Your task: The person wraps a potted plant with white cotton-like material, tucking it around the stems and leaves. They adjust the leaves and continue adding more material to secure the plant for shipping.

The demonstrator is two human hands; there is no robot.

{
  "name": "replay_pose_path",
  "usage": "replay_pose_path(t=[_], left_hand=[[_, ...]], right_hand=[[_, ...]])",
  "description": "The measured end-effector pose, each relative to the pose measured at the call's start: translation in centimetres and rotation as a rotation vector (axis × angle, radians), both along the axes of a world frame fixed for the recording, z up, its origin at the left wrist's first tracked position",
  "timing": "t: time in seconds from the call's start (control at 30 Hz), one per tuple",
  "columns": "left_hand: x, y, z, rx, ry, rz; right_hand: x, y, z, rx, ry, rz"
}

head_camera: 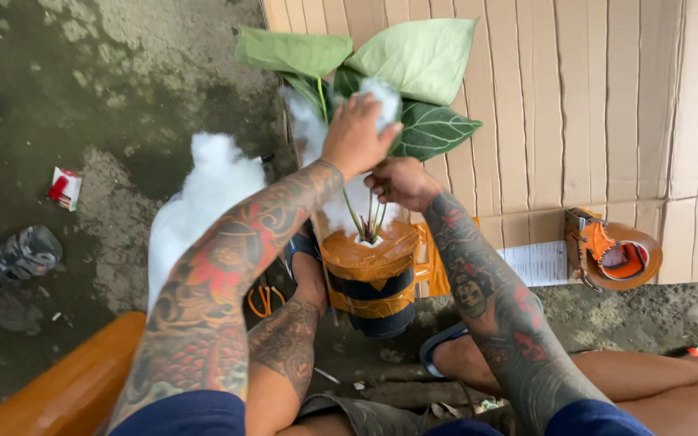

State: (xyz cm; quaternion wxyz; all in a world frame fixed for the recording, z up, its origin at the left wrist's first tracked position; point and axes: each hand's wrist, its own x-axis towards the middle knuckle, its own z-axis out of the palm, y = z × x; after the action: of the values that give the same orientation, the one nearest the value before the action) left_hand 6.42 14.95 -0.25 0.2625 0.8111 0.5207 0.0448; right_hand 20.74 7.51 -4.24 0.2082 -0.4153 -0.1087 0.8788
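One potted plant [381, 105] stands on the ground between the person's legs, with four broad green leaves visible. Its black pot [373, 278] is wrapped at the top and middle in brown tape, with white stuffing showing at the mouth. The left hand [355, 139] is raised among the leaves, closed around a tuft of white stuffing [381, 95]. The right hand [401, 182] is closed around the stems just above the pot; its fingertips are hidden. One large heap of white stuffing [203, 202] lies on the ground to the left, partly covered by the left forearm. One orange tape dispenser [611, 250] rests on flattened cardboard [575, 105], beside a white printed paper sheet [539, 262]. Orange-handled scissors [262, 300] are largely hidden behind the arm. A small red-and-white packet [65, 187] lies far left.
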Motion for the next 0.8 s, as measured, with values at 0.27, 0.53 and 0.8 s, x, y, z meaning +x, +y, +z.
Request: replay_pose_path(t=[0.27, 0.53, 0.8], left_hand=[[2.4, -0.9, -0.6, -0.025, 0.097, 0.116], [3.7, -0.5, 2.3, 0.155, 0.060, 0.090], [4.6, 0.2, 4.5, -0.077, 0.147, 0.182]], right_hand=[[8.9, 2.9, 2.4, 0.323, -0.979, 0.444], [10.9, 15.9, 3.3, 1.430, -1.148, 0.353], [6.1, 23.3, 7.7, 1.374, -1.149, 1.132]])
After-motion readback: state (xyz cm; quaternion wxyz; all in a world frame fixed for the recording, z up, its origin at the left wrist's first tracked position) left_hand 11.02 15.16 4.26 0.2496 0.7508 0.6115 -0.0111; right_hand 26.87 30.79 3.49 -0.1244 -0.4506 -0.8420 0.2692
